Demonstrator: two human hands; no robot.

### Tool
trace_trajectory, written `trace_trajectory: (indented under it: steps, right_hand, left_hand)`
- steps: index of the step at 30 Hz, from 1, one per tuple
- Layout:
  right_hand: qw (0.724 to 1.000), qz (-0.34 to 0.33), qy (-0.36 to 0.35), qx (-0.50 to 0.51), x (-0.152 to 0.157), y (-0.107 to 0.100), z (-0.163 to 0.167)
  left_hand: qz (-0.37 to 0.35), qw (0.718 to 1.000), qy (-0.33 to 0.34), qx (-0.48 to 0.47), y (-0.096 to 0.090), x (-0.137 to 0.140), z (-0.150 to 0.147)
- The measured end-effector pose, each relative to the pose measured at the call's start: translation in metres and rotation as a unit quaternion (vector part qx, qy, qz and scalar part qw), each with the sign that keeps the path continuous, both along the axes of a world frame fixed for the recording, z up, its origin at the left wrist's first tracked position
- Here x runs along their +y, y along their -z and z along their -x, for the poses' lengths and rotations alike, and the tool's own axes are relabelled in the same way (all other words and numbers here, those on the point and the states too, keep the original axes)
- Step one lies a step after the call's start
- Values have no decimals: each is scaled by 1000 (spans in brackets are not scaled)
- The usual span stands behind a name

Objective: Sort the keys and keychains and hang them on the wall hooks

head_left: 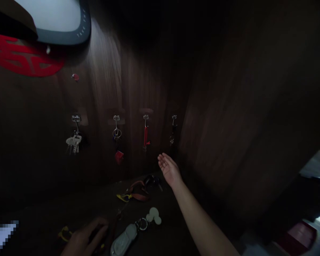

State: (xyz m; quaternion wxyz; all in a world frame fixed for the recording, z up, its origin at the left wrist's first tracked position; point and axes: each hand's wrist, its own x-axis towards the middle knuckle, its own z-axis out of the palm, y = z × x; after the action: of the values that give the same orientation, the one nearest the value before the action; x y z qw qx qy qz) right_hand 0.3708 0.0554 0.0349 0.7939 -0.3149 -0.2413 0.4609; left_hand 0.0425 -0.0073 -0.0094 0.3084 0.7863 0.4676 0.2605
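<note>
My right hand [170, 171] reaches up toward the wooden back panel, palm turned partly up, fingers stretched out and slightly cupped with nothing in them. Just above it, small keys [172, 140] hang from the rightmost hook; a red cord [145, 137] hangs from the hook to its left. Low at the left, my left hand [85, 236] is in shadow with its fingers curled; what they hold, if anything, I cannot make out. Yellow strap pieces [65, 233] show beside it. Right of it lies a grey key fob [124, 240] on a ring with a pale three-lobed tag [154, 216].
On the shelf lie a brown strap [140, 192] and a black key [155, 181]. Further hooks carry a key bunch [74, 141] and a red-tagged keyring [119, 156]. A cap [61, 25] and a red cut-out decoration [29, 62] are upper left. A wooden side wall [229, 117] stands right.
</note>
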Motion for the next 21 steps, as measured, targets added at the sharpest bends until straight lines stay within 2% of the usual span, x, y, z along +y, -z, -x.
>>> trace_trajectory:
  steps: [7, 11, 14, 16, 18, 21]
  right_hand:
    - [993, 50, -92, -60, -30, 8, 50]
    - [968, 88, -159, -171, -47, 7, 82]
    - [937, 103, -201, -267, -56, 14, 105]
    - [912, 86, -203, -345, -60, 23, 117]
    - [881, 53, -155, -444, -62, 33, 124]
    - [816, 6, -79, -573, -62, 43, 125]
  left_hand:
    - [-13, 1000, 7, 4, 2, 0, 0]
    - [-27, 1000, 9, 0, 4, 1, 2]
    - [-31, 999, 19, 1, 6, 3, 5]
    - [-32, 999, 20, 1, 7, 4, 6]
    - [-35, 999, 19, 3, 7, 5, 7]
    - [-55, 998, 11, 2, 6, 5, 9]
